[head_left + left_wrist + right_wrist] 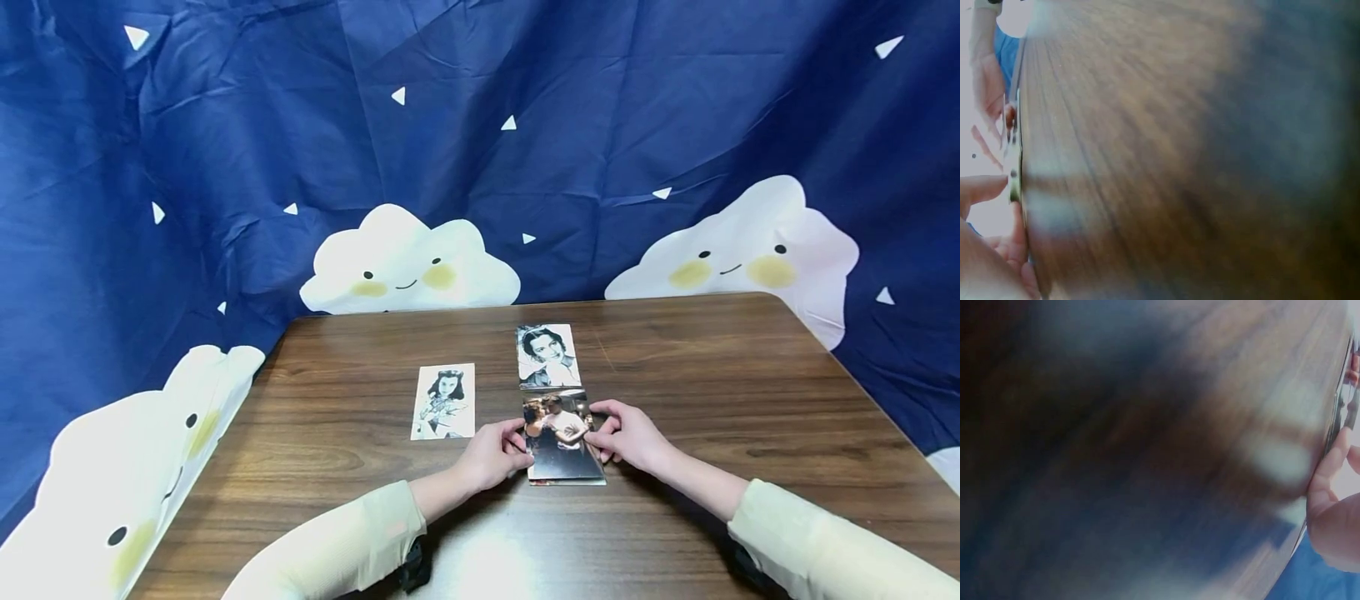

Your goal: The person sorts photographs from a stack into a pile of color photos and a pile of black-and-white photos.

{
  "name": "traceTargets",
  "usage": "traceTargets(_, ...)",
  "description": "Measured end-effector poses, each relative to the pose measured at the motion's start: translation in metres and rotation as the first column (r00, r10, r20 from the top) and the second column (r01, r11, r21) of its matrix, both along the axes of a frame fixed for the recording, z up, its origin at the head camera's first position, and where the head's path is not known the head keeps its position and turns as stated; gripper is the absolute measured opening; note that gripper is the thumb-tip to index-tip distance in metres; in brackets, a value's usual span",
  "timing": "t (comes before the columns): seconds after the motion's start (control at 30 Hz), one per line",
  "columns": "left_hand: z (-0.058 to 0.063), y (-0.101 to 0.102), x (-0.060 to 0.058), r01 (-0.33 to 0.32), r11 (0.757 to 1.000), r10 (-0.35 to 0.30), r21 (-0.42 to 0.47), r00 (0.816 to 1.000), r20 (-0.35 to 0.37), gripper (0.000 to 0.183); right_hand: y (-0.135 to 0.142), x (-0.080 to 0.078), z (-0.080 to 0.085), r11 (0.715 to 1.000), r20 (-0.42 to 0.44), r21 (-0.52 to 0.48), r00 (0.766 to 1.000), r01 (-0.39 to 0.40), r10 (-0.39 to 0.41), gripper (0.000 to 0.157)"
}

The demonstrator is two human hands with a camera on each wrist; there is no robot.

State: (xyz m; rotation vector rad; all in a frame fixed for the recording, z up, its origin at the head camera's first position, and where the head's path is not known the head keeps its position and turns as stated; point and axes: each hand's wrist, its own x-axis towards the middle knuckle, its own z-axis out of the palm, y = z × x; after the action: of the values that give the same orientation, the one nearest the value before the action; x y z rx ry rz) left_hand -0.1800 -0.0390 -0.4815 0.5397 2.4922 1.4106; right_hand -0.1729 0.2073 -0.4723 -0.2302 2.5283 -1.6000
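Observation:
A colour photo of two people lies in front of me, with the edge of at least one more print showing below it. My left hand pinches its left edge between thumb and fingers. On the opposite side, my right hand holds the right edge. In the left wrist view, the thumb and fingers of the left hand meet at the photo's thin edge. The right hand shows at the side of the right wrist view, fingers at the photo's edge.
A black-and-white portrait lies just beyond the colour photo. Another black-and-white photo lies apart to the left. All rest on a brown wood-grain table. A blue curtain with white clouds hangs behind it.

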Motion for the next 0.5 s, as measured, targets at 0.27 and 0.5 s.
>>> traceTargets(0.27,0.0044,-0.0001,0.0012,0.044,0.999,-0.044,-0.024,0.999,-0.015,0.058,-0.0014,0.0039,0.0012,0.999,-0.005,0.051,1.000,0.013,-0.013,0.049)
traceTargets(0.5,0.0071,-0.0012,0.0014,0.058,0.998,-0.058,0.000,0.998,0.010,0.059,-0.0021,0.0052,0.0006,0.993,-0.010,0.110,0.999,0.032,-0.031,0.048)
